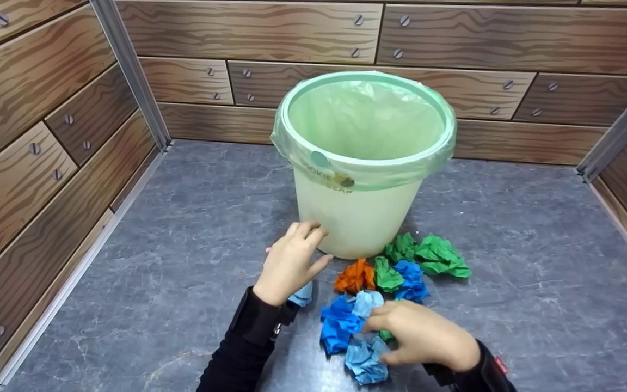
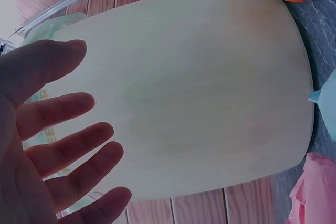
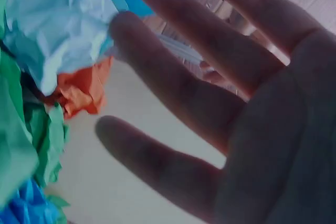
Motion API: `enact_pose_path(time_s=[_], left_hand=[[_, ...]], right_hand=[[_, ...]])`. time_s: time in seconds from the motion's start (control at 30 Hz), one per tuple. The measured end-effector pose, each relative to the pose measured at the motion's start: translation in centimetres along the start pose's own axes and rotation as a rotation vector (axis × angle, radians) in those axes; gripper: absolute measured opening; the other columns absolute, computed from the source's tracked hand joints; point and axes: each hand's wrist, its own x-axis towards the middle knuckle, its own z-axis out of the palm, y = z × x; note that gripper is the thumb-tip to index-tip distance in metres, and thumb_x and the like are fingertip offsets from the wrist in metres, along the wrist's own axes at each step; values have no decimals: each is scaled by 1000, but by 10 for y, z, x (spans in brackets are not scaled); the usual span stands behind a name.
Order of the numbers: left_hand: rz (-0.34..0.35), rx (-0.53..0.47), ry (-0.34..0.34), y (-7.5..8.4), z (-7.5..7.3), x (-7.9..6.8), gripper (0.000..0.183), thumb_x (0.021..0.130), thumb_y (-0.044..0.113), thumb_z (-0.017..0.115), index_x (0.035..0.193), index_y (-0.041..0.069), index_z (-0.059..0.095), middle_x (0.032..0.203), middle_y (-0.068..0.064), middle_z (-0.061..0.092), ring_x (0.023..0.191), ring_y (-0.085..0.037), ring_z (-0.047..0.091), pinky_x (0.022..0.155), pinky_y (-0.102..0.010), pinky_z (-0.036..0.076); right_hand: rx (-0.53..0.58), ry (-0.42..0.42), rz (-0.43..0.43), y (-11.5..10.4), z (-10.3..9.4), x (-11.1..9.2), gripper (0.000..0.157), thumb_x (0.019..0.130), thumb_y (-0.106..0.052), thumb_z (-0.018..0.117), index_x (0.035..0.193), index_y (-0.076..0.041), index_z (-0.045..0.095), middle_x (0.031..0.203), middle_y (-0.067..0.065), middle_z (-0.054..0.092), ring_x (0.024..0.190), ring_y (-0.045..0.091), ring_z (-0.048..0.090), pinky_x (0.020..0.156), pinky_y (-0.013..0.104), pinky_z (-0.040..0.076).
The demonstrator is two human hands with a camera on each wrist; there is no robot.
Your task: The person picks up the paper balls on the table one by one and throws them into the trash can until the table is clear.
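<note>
My left hand [image 1: 290,264] is held in front of the pale green waste bin [image 1: 354,218], its fingers spread and holding nothing. In the left wrist view the bin's side [image 2: 184,98] fills the space past the fingertips. My right hand [image 1: 425,335] hovers over crumpled paper balls with loosely bent fingers and an empty palm. Nearest it are a light blue paper ball [image 1: 367,360], a dark blue one [image 1: 339,324] and another light blue one [image 1: 368,302], with a bit of green partly hidden beneath the hand. Whether the right fingertips touch any paper is hard to tell.
Against the bin's foot lie an orange paper ball [image 1: 355,276], several green ones [image 1: 442,256] and a blue one [image 1: 411,280]. Light blue paper [image 1: 302,294] and pink paper [image 2: 314,190] sit by the left hand. A green liner [image 1: 368,117] lines the bin. Wood-patterned walls enclose the grey surface.
</note>
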Motion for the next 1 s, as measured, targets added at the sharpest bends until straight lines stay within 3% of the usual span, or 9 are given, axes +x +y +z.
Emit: enact_pose_path(time_s=[0.13, 0.43, 0.63, 1.0], left_hand=[[5, 5, -6, 1, 0, 1, 32, 79, 27, 65, 105, 10, 58, 108, -9, 52, 96, -21, 49, 73, -24, 43], [4, 7, -9, 1, 0, 1, 32, 79, 28, 65, 105, 10, 58, 108, -9, 52, 95, -21, 49, 72, -23, 44], [2, 1, -12, 1, 0, 0, 32, 79, 28, 65, 105, 10, 57, 108, -8, 52, 95, -21, 49, 71, -24, 44], [1, 6, -15, 0, 2, 0, 33, 78, 28, 66, 104, 10, 58, 106, -9, 54, 93, -21, 50, 70, -24, 45]], right_hand=[[-14, -77, 37, -1, 5, 3, 34, 70, -24, 73, 102, -20, 63, 94, -7, 58, 82, 9, 55, 69, 27, 45], [-70, -154, 114, -1, 18, 9, 52, 62, -31, 78, 108, -22, 58, 91, -9, 49, 76, 7, 51, 62, 24, 43], [-62, -203, 139, -1, 25, 14, 51, 63, -26, 78, 109, -24, 56, 90, -9, 48, 72, 7, 49, 58, 23, 42], [-50, -160, 160, 4, 27, 22, 43, 68, -15, 72, 109, -19, 57, 87, -7, 53, 69, 6, 49, 57, 24, 42]])
